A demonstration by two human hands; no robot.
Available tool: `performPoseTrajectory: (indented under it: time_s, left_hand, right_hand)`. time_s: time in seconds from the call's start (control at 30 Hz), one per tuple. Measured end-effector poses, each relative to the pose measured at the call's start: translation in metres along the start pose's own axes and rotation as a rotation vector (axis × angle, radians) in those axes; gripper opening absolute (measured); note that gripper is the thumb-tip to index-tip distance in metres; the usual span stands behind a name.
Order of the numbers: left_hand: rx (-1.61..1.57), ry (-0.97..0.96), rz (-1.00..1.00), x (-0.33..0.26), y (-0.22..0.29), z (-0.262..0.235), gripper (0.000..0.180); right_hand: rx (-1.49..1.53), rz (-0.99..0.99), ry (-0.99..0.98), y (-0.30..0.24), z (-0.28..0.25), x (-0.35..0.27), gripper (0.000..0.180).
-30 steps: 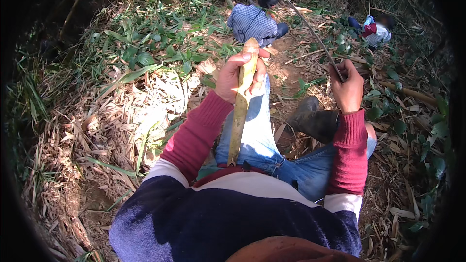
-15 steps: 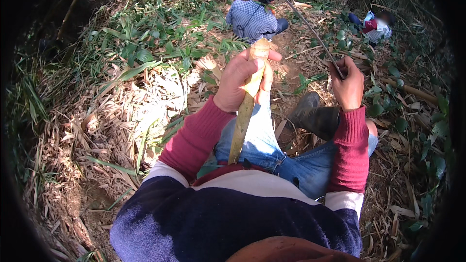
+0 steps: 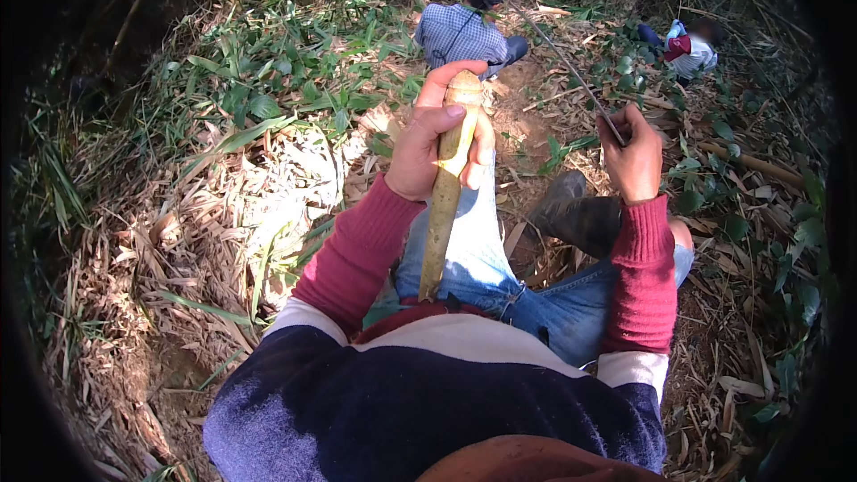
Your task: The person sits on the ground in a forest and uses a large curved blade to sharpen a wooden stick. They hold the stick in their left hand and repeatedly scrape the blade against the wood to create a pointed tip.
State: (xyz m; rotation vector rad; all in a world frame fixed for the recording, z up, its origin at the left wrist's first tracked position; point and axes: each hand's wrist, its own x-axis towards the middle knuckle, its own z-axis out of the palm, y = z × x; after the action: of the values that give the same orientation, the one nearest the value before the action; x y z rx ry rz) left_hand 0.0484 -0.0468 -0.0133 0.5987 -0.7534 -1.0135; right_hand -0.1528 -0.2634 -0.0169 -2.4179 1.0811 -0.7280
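Brown earth ground (image 3: 527,109): dry leaves (image 3: 259,180) strewn across, sunlit at left; brownish pole (image 3: 757,167) lying at right.

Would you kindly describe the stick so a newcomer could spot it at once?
Find the blue jeans mid-picture, then the left hand at their upper left. It grips the stick near its upper end. Unlike the thin dark tool in the right hand, this is thick and yellowish with a rounded top.
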Motion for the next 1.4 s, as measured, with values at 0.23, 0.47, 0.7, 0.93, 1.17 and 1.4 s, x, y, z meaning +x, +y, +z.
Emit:
performPoseTrajectory:
  time_s: [0.23,0.47,0.7,0.93,1.17,1.4]
  left_hand:
    - [0.053,0.091,0.022,0.001,-0.007,-0.021,0.056]
    - [0.011,0.088,0.021,-0.001,-0.008,-0.022,0.05]
    - [0.066,0.101,0.035,-0.005,-0.005,-0.005,0.046]
    - [0.153,0.168,0.021,-0.013,0.005,0.025,0.046]
    - [0.179,0.165,0.024,-0.017,0.013,0.045,0.042]
    - [0.172,0.12,0.057,-0.017,0.012,0.049,0.043]
  right_hand:
    - [0.004,0.013,-0.021,0.001,0.001,0.0,0.02]
    - [0.008,-0.018,-0.011,0.0,0.002,-0.001,0.02]
    - [0.015,0.006,-0.033,-0.002,0.001,-0.002,0.021]
    - [0.004,-0.013,-0.042,0.002,0.003,-0.001,0.021]
    - [0.041,-0.089,0.009,0.001,0.008,-0.004,0.029]
    - [0.011,-0.031,-0.035,0.001,0.006,-0.003,0.023]
